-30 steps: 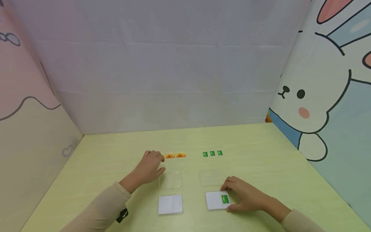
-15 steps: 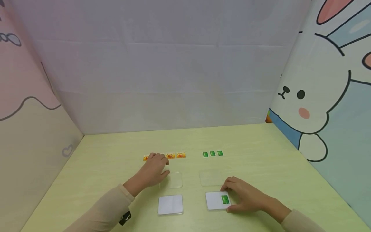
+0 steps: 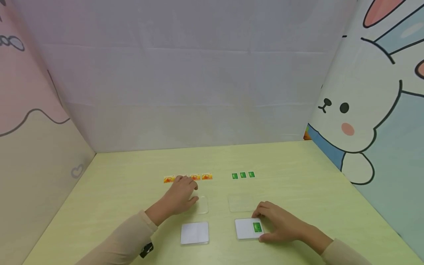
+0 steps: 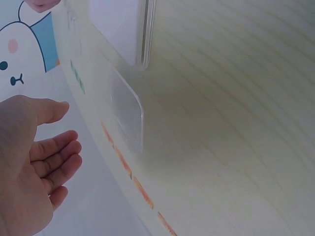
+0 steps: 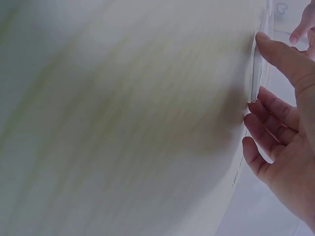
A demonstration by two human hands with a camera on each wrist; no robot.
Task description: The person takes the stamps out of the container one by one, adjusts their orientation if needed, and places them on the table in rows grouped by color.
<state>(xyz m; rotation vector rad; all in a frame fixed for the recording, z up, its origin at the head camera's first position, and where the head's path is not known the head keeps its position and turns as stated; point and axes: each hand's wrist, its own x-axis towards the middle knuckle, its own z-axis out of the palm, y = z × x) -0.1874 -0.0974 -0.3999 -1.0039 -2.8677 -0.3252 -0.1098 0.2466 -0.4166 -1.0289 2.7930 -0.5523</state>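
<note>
My left hand (image 3: 176,197) hovers over the left clear plastic plate (image 3: 203,205), fingers loosely bent with nothing between them. Just beyond its fingertips runs a row of orange stickers (image 3: 207,177), partly hidden by the hand. My right hand (image 3: 281,222) holds the right end of a flat clear case with a white face (image 3: 244,229), thumb on the near edge and fingertips at the far edge. A green sticker (image 3: 257,227) lies on that white face, near the right end. The right wrist view shows the case's thin edge (image 5: 255,73) between thumb and fingers.
A second white-faced case (image 3: 194,233) lies to the left of the held one. Behind the held case is another clear plate (image 3: 241,203), with three small green stickers (image 3: 243,175) farther back. A grey cloth wall (image 3: 198,125) closes off the table's far edge.
My left hand has drifted right and slightly nearer, uncovering the left end of the orange row and covering more of the left clear plate. The right hand and its case stay put.
</note>
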